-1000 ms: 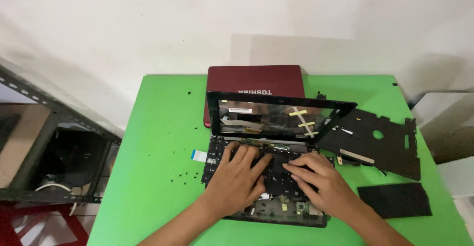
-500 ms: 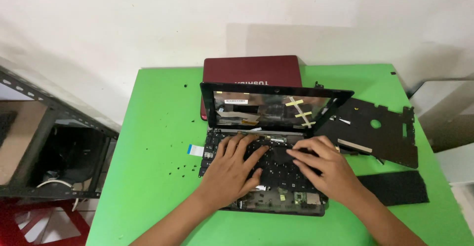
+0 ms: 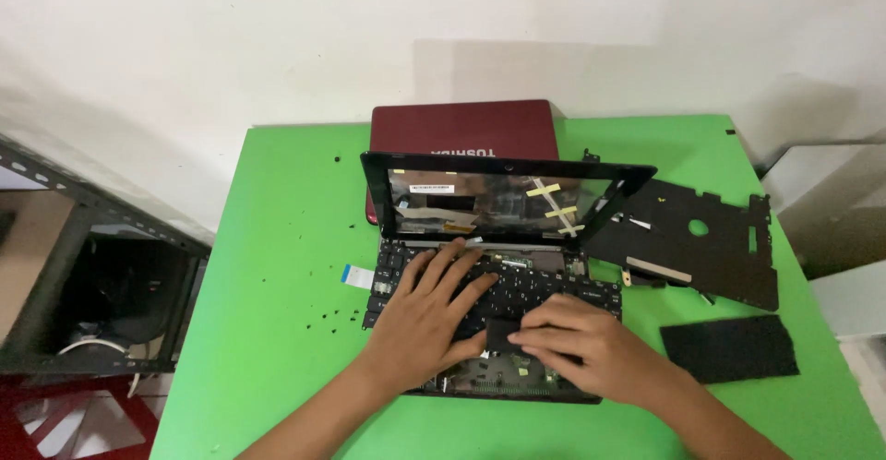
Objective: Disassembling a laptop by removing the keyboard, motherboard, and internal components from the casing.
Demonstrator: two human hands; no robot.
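A small black laptop (image 3: 503,197) stands open on the green table (image 3: 277,266), its screen frame bare with strips of yellow tape. My left hand (image 3: 434,312) lies flat on the black keyboard (image 3: 554,285), fingers spread over its left half. My right hand (image 3: 577,345) rests over the lower right of the base, its fingertips pressing on a small black piece (image 3: 503,334) near the front of the keyboard. The front part of the base under my hands is mostly hidden.
A dark red laptop lid (image 3: 461,132) lies behind the screen. A black plastic cover panel (image 3: 701,248) and a black rectangular pad (image 3: 729,347) lie to the right. Several tiny screws (image 3: 323,317) and a small blue-white tab (image 3: 355,276) lie left of the laptop. A metal rack (image 3: 83,266) stands at left.
My right hand has slid down and to the left, onto the small black piece at the keyboard's front. My left hand has stayed on the keys. The view has drifted slightly.
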